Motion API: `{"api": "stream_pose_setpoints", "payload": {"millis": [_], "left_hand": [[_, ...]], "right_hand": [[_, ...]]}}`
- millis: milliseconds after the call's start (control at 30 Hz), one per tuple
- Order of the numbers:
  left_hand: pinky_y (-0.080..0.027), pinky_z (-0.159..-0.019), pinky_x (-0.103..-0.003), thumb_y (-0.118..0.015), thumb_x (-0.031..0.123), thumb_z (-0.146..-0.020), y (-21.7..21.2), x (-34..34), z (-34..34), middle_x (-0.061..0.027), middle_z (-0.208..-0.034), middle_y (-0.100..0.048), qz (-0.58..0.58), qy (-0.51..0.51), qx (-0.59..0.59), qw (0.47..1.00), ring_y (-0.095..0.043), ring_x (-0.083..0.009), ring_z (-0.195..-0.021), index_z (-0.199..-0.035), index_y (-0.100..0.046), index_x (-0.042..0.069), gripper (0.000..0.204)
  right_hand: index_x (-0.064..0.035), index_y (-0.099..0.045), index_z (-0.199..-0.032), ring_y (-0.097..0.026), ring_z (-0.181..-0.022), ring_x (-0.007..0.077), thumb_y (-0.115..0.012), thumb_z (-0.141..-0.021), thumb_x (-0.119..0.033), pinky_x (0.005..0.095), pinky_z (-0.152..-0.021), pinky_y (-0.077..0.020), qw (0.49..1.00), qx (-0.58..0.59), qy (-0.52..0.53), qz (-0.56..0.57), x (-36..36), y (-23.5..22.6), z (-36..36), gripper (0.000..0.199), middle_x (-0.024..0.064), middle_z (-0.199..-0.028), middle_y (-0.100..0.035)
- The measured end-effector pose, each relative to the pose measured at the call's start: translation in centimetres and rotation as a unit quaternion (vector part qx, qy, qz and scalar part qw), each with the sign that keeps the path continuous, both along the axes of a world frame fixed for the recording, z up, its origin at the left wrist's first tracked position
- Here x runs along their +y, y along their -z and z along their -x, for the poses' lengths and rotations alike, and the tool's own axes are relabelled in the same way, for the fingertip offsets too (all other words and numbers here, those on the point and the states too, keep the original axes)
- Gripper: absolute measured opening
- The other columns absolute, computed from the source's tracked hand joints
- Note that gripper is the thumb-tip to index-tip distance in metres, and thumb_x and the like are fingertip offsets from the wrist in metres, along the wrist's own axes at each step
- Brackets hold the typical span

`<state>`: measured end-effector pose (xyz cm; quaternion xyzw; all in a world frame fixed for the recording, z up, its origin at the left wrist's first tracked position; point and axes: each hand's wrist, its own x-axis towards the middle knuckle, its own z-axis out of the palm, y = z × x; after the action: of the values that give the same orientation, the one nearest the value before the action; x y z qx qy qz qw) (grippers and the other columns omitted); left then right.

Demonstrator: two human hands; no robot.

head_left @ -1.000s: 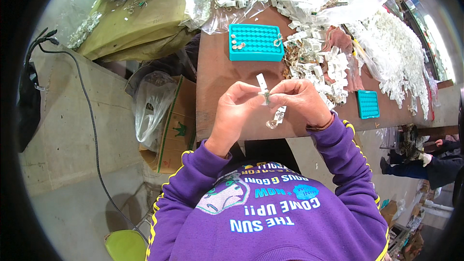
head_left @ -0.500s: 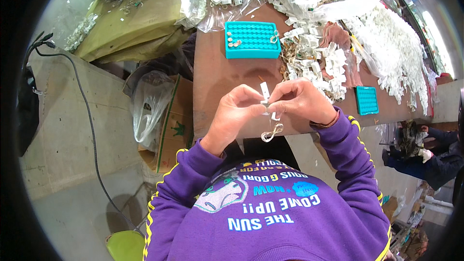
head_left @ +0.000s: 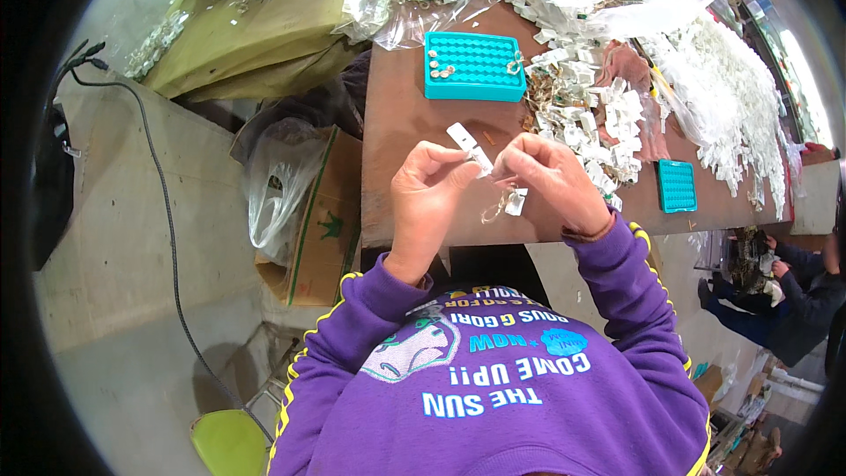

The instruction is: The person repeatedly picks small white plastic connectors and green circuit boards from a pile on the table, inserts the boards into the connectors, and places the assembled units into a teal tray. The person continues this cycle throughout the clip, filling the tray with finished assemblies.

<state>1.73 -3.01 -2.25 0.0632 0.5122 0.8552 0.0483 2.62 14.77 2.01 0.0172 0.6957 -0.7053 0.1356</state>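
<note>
We hold a small white tag [head_left: 468, 145] pinched between the fingertips of both hands, just above the near edge of the brown bench [head_left: 397, 150]; our left hand [head_left: 429, 185] closes on its lower end and our right hand [head_left: 545, 178] closes beside it, with a thin wire ring and a second white tag [head_left: 515, 202] dangling below. We judge the step in hand to be fitting tag to ring, and a steady fine pinch seems called for next. Further out a teal tray [head_left: 474, 66] with rows of holes holds a few small pieces, a heap of white tags [head_left: 599, 115] lies to its right, and a smaller teal tray [head_left: 677, 185] sits beyond
</note>
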Motion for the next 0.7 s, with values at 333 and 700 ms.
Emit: {"api": "stream_pose_setpoints", "payload": {"millis": [333,700], "left_hand": [[-0.052,-0.073,-0.024,-0.074,-0.002,-0.079,0.6,0.1,0.0,-0.0053,-0.087,-0.068,0.125,-0.082,0.076,0.986,-0.065,-0.0089,-0.082,-0.088,-0.063,0.001,0.015],[-0.052,-0.068,-0.025,-0.069,-0.002,-0.084,0.4,-0.2,0.1,-0.0048,-0.089,-0.066,0.045,-0.052,0.054,0.996,-0.064,-0.0115,-0.081,-0.092,-0.058,0.004,0.015]], "right_hand": [[0.0012,-0.068,-0.089,-0.058,-0.068,0.0044,-0.069,-0.084,-0.009,0.0229,-0.060,-0.0478,0.988,0.098,0.061,-0.101,-2.4,0.8,-1.9,0.012,0.0027,-0.075,-0.068],[0.0026,-0.065,-0.085,-0.063,-0.070,0.0071,-0.068,-0.085,-0.007,0.0236,-0.061,-0.0494,0.992,0.083,0.033,-0.091,-2.3,0.1,-1.2,0.010,0.0049,-0.075,-0.068]]}}
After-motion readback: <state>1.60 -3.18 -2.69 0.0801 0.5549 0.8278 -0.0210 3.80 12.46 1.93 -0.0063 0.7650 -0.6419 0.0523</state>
